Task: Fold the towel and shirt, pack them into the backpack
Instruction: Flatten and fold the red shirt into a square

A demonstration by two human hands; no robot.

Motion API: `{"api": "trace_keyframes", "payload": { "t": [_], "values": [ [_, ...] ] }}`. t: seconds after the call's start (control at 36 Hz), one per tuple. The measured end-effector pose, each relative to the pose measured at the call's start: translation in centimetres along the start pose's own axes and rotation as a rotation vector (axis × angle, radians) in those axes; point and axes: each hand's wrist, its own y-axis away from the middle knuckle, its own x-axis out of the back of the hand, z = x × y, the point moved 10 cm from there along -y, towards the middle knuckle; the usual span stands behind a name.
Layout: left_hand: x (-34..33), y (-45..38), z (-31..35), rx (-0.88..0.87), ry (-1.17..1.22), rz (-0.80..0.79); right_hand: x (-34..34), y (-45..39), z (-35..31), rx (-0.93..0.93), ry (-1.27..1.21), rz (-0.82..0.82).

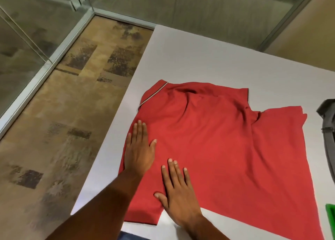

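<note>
A red polo shirt [223, 145] lies spread on the white table [208, 58], its striped collar toward the far left and a wrinkle near the top. My left hand [139, 152] presses flat on the shirt's left edge, fingers straight. My right hand [178, 192] lies flat on the shirt near its lower left corner, fingers straight too. A grey backpack [329, 129] shows only partly at the right edge of the view. A bright green item [330, 215], perhaps the towel, peeks in at the lower right.
The table's left edge runs diagonally beside my left hand, with patterned brown carpet [72, 112] below it. Glass partitions with metal frames [59, 45] stand at the left and behind the table.
</note>
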Motion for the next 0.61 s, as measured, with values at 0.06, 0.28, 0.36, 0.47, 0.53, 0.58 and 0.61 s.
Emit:
{"api": "trace_keyframes", "payload": {
  "t": [0.06, 0.28, 0.36, 0.47, 0.53, 0.58, 0.61],
  "values": [
    [0.4, 0.0, 0.3, 0.039, 0.026, 0.026, 0.5, -0.3, 0.0, 0.015, -0.015, 0.052],
    [0.8, -2.6, 4.6, -0.126, 0.006, 0.033, 2.9, -2.6, 3.8, -0.061, -0.046, 0.134],
    [0.1, -3.5, 3.0, -0.027, 0.038, 0.013, 1.7, -2.2, 4.5, -0.055, -0.001, 0.061],
    [0.7, -4.0, 2.7, 0.017, 0.085, 0.043, 1.7, -1.9, 4.7, -0.055, -0.002, 0.065],
    [1.1, -4.9, 3.7, -0.030, 0.117, 0.056, 1.7, -2.0, 4.8, -0.055, -0.012, 0.074],
    [1.8, -6.5, 5.0, -0.105, 0.178, 0.078, 1.8, -2.1, 4.7, -0.047, -0.032, 0.090],
    [2.2, -7.6, 5.8, -0.140, 0.207, 0.094, 2.0, -2.1, 4.8, -0.040, -0.047, 0.102]
  ]
}}
